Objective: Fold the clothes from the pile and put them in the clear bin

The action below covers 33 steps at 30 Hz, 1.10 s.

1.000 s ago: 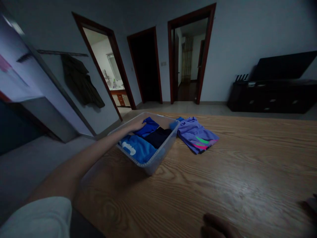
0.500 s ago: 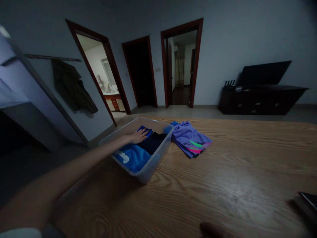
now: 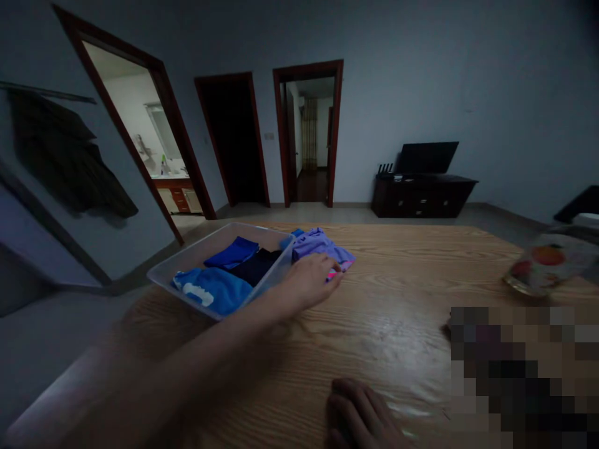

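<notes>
Purple garment (image 3: pixel 314 242) on table (image 3: pixel 397 268), dim room (image 3: pixel 397 93)

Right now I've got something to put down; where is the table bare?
The table is bare between the purple garment and the patterned container, and, more narrowly, between the left hand and right hand. It's crowded around the bin, garment and left hand; the near right is too blurred to judge.

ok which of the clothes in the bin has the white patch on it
The lighter blue garment, at the near side of the translucent bin, has the white patch. The deep blue garment and dark garment beyond it show no white.
</notes>
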Each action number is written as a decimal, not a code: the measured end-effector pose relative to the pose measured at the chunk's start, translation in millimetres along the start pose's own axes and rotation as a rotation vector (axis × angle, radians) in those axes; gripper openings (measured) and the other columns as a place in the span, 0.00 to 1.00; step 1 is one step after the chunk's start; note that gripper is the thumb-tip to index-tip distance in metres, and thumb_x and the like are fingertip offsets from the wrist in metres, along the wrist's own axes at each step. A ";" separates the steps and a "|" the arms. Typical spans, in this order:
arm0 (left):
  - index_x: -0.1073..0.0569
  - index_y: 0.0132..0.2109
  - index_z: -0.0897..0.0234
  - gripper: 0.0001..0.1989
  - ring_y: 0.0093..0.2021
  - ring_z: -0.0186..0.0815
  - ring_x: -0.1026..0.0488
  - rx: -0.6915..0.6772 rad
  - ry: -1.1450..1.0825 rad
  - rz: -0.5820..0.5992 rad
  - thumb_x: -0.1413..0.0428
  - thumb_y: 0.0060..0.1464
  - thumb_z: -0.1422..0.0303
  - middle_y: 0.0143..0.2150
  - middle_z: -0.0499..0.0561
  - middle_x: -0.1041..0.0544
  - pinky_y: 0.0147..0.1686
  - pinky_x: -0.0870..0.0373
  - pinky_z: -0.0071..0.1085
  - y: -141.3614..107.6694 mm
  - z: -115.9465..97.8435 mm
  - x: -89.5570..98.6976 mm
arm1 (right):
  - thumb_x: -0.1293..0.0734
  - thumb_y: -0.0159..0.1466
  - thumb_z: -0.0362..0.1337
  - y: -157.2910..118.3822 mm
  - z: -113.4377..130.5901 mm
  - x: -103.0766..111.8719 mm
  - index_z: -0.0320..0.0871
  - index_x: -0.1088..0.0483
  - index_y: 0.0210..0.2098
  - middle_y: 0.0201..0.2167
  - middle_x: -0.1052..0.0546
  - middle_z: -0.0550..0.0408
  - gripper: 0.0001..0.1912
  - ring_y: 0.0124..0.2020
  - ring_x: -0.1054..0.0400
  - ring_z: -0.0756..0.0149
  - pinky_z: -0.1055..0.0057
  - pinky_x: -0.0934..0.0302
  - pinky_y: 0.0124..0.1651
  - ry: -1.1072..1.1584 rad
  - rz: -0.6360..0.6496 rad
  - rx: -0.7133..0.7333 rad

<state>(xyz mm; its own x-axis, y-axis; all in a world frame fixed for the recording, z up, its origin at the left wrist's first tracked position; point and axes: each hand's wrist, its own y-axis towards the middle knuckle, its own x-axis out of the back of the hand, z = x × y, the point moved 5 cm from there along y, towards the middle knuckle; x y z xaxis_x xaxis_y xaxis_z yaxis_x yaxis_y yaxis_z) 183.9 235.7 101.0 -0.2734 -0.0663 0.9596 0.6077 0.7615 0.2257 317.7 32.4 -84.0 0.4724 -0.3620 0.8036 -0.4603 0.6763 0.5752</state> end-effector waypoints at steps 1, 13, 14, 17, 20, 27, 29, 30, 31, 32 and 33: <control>0.22 0.60 0.65 0.19 0.63 0.49 0.24 0.029 0.024 0.033 0.47 0.75 0.57 0.60 0.60 0.19 0.65 0.29 0.43 7.6 -7.8 -24.1 | 0.32 0.75 0.38 3.4 2.3 5.8 0.48 0.27 0.59 0.57 0.17 0.47 0.14 0.55 0.19 0.55 0.64 0.22 0.56 0.041 0.027 0.001; 0.22 0.59 0.69 0.13 0.63 0.47 0.23 -0.020 0.215 0.063 0.45 0.73 0.74 0.58 0.60 0.18 0.71 0.33 0.53 30.8 9.5 -112.1 | 0.35 0.73 0.28 19.2 17.2 44.9 0.47 0.30 0.57 0.57 0.19 0.49 0.16 0.58 0.24 0.57 0.59 0.27 0.65 0.168 0.091 -0.045; 0.21 0.58 0.69 0.14 0.63 0.46 0.22 -0.084 0.201 0.072 0.47 0.73 0.77 0.57 0.61 0.17 0.72 0.35 0.52 16.8 4.0 -111.4 | 0.36 0.72 0.27 15.1 16.3 52.0 0.47 0.29 0.58 0.57 0.19 0.49 0.17 0.59 0.24 0.57 0.58 0.29 0.67 0.147 0.082 -0.009; 0.22 0.61 0.68 0.17 0.65 0.44 0.23 -0.245 0.131 0.098 0.49 0.72 0.77 0.61 0.62 0.18 0.75 0.37 0.47 -48.4 -13.9 -109.4 | 0.38 0.72 0.27 -3.8 9.2 73.6 0.46 0.29 0.64 0.62 0.20 0.47 0.23 0.64 0.27 0.56 0.56 0.31 0.70 0.039 0.061 0.040; 0.27 0.69 0.61 0.21 0.74 0.43 0.31 -0.347 -0.002 0.099 0.50 0.74 0.75 0.71 0.56 0.24 0.77 0.37 0.47 -133.3 -33.0 -105.3 | 0.38 0.73 0.29 -22.9 3.2 86.9 0.43 0.35 0.73 0.72 0.28 0.44 0.30 0.75 0.37 0.52 0.53 0.33 0.72 -0.127 0.058 0.018; 0.35 0.77 0.56 0.32 0.78 0.51 0.37 -0.186 -0.168 0.149 0.42 0.72 0.58 0.78 0.53 0.35 0.75 0.32 0.53 -220.4 -74.2 -74.9 | 0.30 0.71 0.38 -32.5 15.6 77.0 0.43 0.39 0.78 0.76 0.32 0.49 0.38 0.78 0.41 0.49 0.47 0.41 0.78 -0.133 0.304 0.045; 0.36 0.78 0.51 0.30 0.79 0.50 0.39 -0.195 -0.203 0.166 0.44 0.73 0.57 0.79 0.50 0.37 0.77 0.35 0.54 -206.4 -78.1 -67.5 | 0.30 0.69 0.33 -28.0 14.7 76.0 0.43 0.40 0.78 0.76 0.32 0.47 0.39 0.77 0.39 0.50 0.47 0.42 0.79 -0.107 0.340 -0.005; 0.37 0.78 0.49 0.32 0.80 0.50 0.41 -0.192 -0.225 0.180 0.44 0.73 0.54 0.80 0.50 0.39 0.77 0.36 0.55 -197.5 -76.1 -68.1 | 0.30 0.69 0.30 -25.4 13.6 75.3 0.43 0.40 0.78 0.77 0.33 0.47 0.39 0.77 0.39 0.50 0.47 0.42 0.79 -0.103 0.357 -0.028; 0.40 0.79 0.48 0.34 0.80 0.51 0.43 -0.188 -0.240 0.197 0.43 0.72 0.51 0.81 0.50 0.40 0.77 0.37 0.57 -189.2 -72.1 -72.5 | 0.31 0.69 0.29 -22.7 12.1 74.4 0.43 0.39 0.77 0.77 0.33 0.46 0.38 0.77 0.39 0.50 0.47 0.42 0.79 -0.101 0.368 -0.048; 0.42 0.80 0.47 0.38 0.81 0.52 0.44 -0.188 -0.243 0.214 0.42 0.70 0.48 0.81 0.51 0.42 0.77 0.37 0.59 -182.5 -67.0 -80.5 | 0.31 0.70 0.28 -20.1 10.5 73.1 0.44 0.37 0.76 0.76 0.32 0.46 0.36 0.76 0.38 0.50 0.48 0.42 0.79 -0.099 0.369 -0.061; 0.44 0.81 0.46 0.42 0.81 0.54 0.44 -0.201 -0.234 0.224 0.40 0.68 0.45 0.82 0.52 0.44 0.76 0.37 0.61 -178.3 -61.9 -91.2 | 0.32 0.72 0.28 -17.9 8.8 71.6 0.44 0.35 0.74 0.75 0.30 0.47 0.32 0.75 0.36 0.51 0.49 0.42 0.79 -0.096 0.360 -0.068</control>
<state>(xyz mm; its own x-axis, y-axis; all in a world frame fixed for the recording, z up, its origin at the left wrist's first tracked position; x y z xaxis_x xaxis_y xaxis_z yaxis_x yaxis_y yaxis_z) 146.6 66.0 -16.4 -0.2656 0.2544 0.9299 0.7993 0.5974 0.0649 353.1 -11.3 -35.4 0.2156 -0.1495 0.9650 -0.5319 0.8107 0.2444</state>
